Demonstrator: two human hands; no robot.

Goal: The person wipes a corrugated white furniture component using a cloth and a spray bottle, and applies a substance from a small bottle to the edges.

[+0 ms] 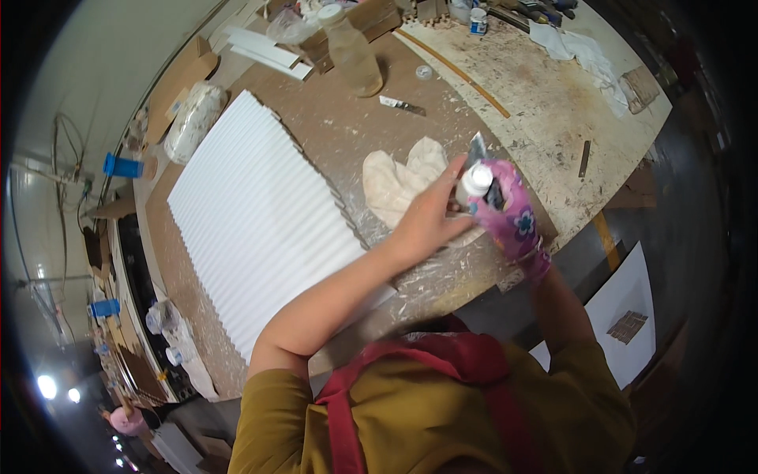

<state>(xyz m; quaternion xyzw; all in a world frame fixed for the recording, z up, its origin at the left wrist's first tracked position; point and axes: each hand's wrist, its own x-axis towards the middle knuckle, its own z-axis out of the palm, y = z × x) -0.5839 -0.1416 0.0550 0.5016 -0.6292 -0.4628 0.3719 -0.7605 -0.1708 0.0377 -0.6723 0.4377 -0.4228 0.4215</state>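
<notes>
bottle (478, 182): white, short round neck facing the camera; located between both hands, above the near right part of the brown board (324, 118).
left hand (430, 217): bare; fingers and thumb clamped on the bottle from its left side.
right hand (512, 209): gloved in pink with a flower pattern; fingers curled around a dark handle (495, 194), just beside the bottle's right side.
blade (477, 147): grey, pointed; projects past the far side of the bottle; whether it joins the dark handle cannot be told, the joint being hidden.
cloth (387, 186): cream, lobed; lies flat on the brown board, partly beneath the left hand.
corrugated sheet (257, 225): white, ribbed; lies on the brown board, left of the cloth; the left forearm passes over its near right corner.
cutter (403, 105): light and dark sections; lies on the brown board, beyond the cloth.
flask (355, 63): translucent, white-capped, yellowish; positioned beyond the cutter, near a cardboard box (375, 20).
clear cap (424, 73): small, round; right of the flask.
wooden strip (458, 73): long, yellow-brown; lies along the join of the brown board and the pale worktop (545, 99).
white rag (580, 55): crumpled; on the far part of the pale worktop.
dark strip (584, 158): short, narrow; on the pale worktop, right of the gloved hand.
</notes>
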